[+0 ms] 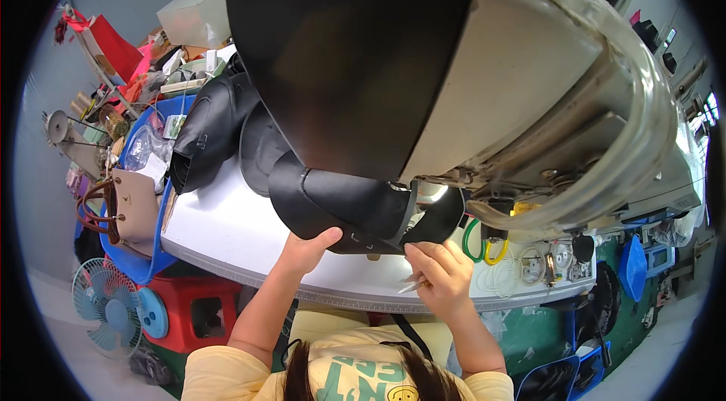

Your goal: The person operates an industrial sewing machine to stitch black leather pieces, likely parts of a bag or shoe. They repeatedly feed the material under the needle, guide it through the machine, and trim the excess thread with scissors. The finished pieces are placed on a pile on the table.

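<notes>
Looming overhead, sewing machine (423, 60). Below it, left hand (306, 250) pinches black leather piece (340, 208) on the table (227, 234); right hand (439, 272) grips small snips (412, 282). Keeping the seam flat should help.

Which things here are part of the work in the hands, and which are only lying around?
In the work:
- left hand holding the black leather piece
- right hand with small metal snips
- sewing machine

Lying about:
- beige handbag
- blue fan
- red stool
- green and yellow rings
</notes>
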The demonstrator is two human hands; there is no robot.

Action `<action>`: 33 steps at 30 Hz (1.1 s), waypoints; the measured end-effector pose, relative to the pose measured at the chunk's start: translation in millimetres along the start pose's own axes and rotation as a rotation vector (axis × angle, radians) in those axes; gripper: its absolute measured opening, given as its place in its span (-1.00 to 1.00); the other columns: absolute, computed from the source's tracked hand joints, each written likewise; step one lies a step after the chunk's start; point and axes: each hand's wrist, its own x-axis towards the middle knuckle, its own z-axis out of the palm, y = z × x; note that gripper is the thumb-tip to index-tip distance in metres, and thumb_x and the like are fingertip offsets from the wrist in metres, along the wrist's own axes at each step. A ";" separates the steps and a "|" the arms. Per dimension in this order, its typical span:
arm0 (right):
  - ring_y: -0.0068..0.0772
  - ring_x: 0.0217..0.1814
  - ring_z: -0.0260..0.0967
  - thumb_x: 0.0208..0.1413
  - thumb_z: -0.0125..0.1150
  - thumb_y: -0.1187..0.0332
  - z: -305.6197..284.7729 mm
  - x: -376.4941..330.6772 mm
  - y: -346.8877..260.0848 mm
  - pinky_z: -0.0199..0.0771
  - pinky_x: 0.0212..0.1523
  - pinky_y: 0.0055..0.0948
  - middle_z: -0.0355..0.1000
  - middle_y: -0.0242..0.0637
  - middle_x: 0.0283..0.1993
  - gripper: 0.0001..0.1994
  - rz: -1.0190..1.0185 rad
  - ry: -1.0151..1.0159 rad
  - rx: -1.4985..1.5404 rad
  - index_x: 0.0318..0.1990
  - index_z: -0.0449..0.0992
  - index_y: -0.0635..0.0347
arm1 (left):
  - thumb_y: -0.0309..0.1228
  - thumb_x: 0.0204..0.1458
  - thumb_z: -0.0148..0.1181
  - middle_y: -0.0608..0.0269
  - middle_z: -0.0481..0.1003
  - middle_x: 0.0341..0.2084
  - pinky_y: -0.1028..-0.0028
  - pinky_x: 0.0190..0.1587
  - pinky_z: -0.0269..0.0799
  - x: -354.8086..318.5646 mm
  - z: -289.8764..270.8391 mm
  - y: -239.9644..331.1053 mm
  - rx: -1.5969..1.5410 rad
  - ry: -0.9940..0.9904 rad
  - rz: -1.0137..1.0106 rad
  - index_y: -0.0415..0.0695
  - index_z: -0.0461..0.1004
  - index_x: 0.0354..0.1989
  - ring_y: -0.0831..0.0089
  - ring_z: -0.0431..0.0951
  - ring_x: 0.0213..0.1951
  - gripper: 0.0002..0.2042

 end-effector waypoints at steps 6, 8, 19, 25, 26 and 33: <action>-0.38 -0.55 0.27 -0.38 0.28 0.69 -2.6 3.4 8.1 0.25 -0.56 -0.48 0.47 -0.30 -0.40 -0.62 0.091 -0.018 0.014 -0.25 0.57 0.24 | -0.52 0.01 0.25 0.22 0.42 -0.01 0.35 0.13 0.29 2.0 4.4 -4.1 0.029 0.081 -0.002 -0.23 0.33 0.08 0.40 0.40 0.03 -0.58; -0.38 -0.55 0.27 -0.38 0.30 0.69 -3.0 4.3 7.9 0.24 -0.56 -0.49 0.46 -0.30 -0.41 -0.60 0.093 -0.026 0.020 -0.24 0.57 0.23 | -0.53 0.02 0.24 0.22 0.42 -0.01 0.35 0.13 0.29 4.4 6.5 -2.3 0.010 0.085 -0.008 -0.23 0.33 0.08 0.40 0.40 0.03 -0.58; -0.36 -0.53 0.31 -0.31 0.30 0.68 1.0 6.1 23.8 0.28 -0.53 -0.47 0.45 -0.27 -0.42 -0.62 0.055 0.039 -0.012 -0.20 0.57 0.23 | -0.54 0.03 0.23 0.25 0.41 -0.03 0.39 0.10 0.31 5.2 21.3 2.4 -0.057 0.132 -0.031 -0.20 0.32 0.08 0.44 0.40 0.01 -0.58; -0.51 -0.57 0.23 -0.18 0.30 0.64 8.6 9.4 29.7 0.25 -0.57 -0.57 0.48 -0.20 -0.19 -0.65 0.050 0.142 -0.068 -0.14 0.58 0.21 | -0.56 0.02 0.23 0.26 0.41 -0.03 0.42 0.09 0.32 12.7 38.1 13.0 -0.123 0.191 -0.049 -0.19 0.33 0.07 0.44 0.41 0.01 -0.60; -0.54 -0.60 0.18 -0.19 0.35 0.58 11.3 8.7 31.5 0.23 -0.59 -0.58 0.47 -0.17 -0.13 -0.64 0.020 0.154 -0.078 -0.13 0.57 0.21 | -0.56 0.02 0.23 0.26 0.41 -0.03 0.42 0.10 0.32 12.4 39.5 12.5 -0.125 0.199 -0.063 -0.19 0.33 0.07 0.45 0.41 0.01 -0.59; -0.56 -0.64 0.06 -0.35 0.52 0.27 33.2 2.1 25.6 0.20 -0.62 -0.58 0.35 -0.03 0.13 -0.43 -0.067 0.071 -0.129 -0.05 0.55 0.22 | -0.57 0.02 0.23 0.27 0.40 -0.02 0.43 0.11 0.30 11.3 46.4 3.9 -0.188 0.193 -0.019 -0.18 0.34 0.05 0.45 0.40 0.03 -0.61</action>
